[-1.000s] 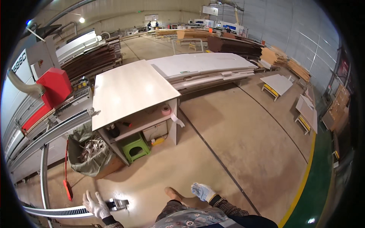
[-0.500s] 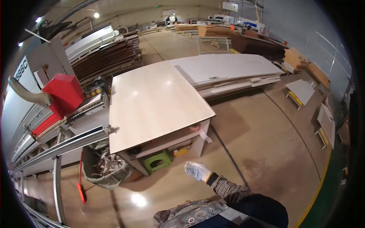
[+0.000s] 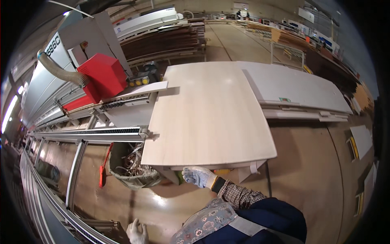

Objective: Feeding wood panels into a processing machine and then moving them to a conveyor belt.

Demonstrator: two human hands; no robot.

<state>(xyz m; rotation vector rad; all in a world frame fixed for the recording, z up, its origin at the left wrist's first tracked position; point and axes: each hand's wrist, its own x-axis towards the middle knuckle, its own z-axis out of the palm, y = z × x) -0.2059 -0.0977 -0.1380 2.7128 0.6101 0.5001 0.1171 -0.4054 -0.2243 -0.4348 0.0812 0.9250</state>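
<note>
My right hand point(image 3: 200, 177), in a white knit glove with blue grip marks, is in front of the near edge of a pale wood-grain board point(image 3: 211, 118). Its fingers are loosely bent with nothing visible in them, and I cannot tell whether they touch the edge. Low at the bottom, my left hand point(image 3: 136, 232), gloved in white, has its fingers apart and holds nothing. The board lies flat over a worktable. A narrow pale panel point(image 3: 148, 88) sticks out of the machine with the red hood point(image 3: 103, 75), left of the board.
A metal rail point(image 3: 93, 134) runs from the left to the board's edge. Below it stands a bin point(image 3: 136, 179) of strip scraps, with a red-handled tool point(image 3: 101, 177) beside it. White panels point(image 3: 296, 87) are stacked to the right. Brown boards point(image 3: 162, 42) lie stacked behind.
The view has turned left and come closer to the board. My left hand has come into view at the bottom. A narrow panel now shows at the machine's end.
</note>
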